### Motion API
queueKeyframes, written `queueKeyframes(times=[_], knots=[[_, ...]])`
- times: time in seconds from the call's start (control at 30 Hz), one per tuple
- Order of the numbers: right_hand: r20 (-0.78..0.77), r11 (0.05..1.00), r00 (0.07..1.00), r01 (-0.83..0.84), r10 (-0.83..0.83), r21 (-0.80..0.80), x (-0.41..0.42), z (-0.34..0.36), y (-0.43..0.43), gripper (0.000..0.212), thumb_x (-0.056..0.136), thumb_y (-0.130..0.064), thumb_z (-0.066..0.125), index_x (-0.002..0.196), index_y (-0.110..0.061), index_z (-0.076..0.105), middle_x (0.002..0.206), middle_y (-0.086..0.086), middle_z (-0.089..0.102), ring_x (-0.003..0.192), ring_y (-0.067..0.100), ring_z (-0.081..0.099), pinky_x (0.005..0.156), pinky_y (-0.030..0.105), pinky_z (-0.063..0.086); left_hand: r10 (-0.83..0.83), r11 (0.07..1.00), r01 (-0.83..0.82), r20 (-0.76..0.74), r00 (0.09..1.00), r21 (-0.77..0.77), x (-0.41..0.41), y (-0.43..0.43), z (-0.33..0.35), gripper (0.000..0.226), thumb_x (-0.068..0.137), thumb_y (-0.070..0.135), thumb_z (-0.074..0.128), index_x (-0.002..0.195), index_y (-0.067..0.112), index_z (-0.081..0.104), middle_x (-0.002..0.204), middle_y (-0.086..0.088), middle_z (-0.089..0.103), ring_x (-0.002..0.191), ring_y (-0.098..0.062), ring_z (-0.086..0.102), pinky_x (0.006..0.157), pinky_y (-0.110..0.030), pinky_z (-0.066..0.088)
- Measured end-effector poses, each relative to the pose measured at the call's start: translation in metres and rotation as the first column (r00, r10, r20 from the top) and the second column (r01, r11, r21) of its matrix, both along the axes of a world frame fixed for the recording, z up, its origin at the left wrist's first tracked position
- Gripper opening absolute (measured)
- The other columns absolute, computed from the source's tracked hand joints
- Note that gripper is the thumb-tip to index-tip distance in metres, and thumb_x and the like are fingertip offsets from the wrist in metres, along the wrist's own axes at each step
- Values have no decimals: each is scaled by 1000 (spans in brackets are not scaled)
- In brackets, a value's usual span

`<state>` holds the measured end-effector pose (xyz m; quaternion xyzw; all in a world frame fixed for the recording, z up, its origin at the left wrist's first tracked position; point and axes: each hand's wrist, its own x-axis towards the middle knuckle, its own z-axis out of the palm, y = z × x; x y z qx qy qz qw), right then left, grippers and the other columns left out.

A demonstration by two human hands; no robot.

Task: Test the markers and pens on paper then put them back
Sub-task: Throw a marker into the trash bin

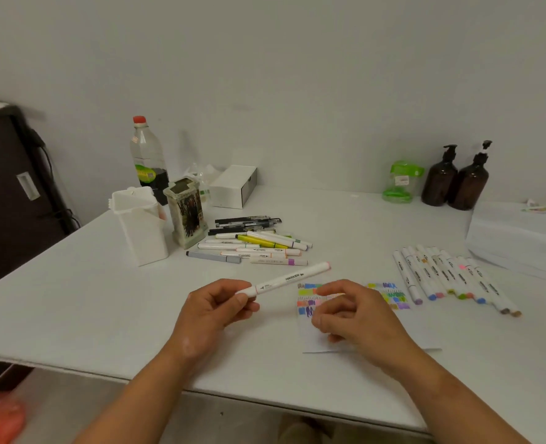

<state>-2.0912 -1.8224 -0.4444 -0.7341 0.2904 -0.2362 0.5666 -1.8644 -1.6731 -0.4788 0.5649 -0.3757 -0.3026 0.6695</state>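
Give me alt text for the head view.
The left hand holds a white marker above the table; the right hand, loosely curled, hangs over the swatch-covered paper. Loose markers lie behind, a marker row at right.

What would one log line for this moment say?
left hand: grips white pink-tipped plastic marker | right hand: loosely curled, empty, over white paper sheet with colour swatches

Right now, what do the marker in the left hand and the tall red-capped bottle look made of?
The marker: likely plastic, smooth white satin barrel with printed lettering, pinkish end. The red-capped bottle: probably thin clear plastic, see-through walls, dark liquid low down.
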Motion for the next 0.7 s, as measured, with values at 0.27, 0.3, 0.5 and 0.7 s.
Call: queueKeyframes(times=[0.27, 0.3, 0.5, 0.7], knots=[[-252, 828, 933, -347, 257, -441, 26, 1, 109, 23, 79, -36, 82, 98, -43, 69, 92, -30, 69, 83, -2, 69, 70, 11, 53, 416, 909, -413, -102, 904, 54, 47, 224, -23, 18, 81, 12, 66, 97, 10, 76, 90, -19, 71, 81, -28, 71, 71, -29, 60], [-258, 806, 913, -402, 317, -434, 31, -6, 125, 22, 80, -35, 81, 98, -42, 70, 91, -27, 71, 83, -2, 69, 70, 10, 52, 458, 888, -449, -103, 883, 96, 46, 253, -32, 19, 81, 13, 66, 97, 10, 75, 90, -19, 71, 80, -27, 70, 71, -29, 60], [-416, 648, 715, -693, 562, -316, 65, -70, 205, 21, 85, -39, 78, 103, -39, 69, 91, -20, 69, 85, -3, 65, 71, 9, 47, 656, 694, -538, -113, 747, 478, 28, 371, -120, 12, 90, 11, 66, 98, 8, 74, 91, -16, 73, 78, -24, 70, 72, -34, 57], [-537, 615, 593, -771, 600, -165, 91, -131, 222, 21, 86, -33, 77, 106, -31, 70, 92, -15, 70, 79, 0, 66, 69, 6, 45, 860, 380, -517, -87, 503, 767, 17, 395, -229, 15, 91, 12, 67, 95, -2, 70, 85, -20, 74, 68, -24, 66, 65, -34, 56]])
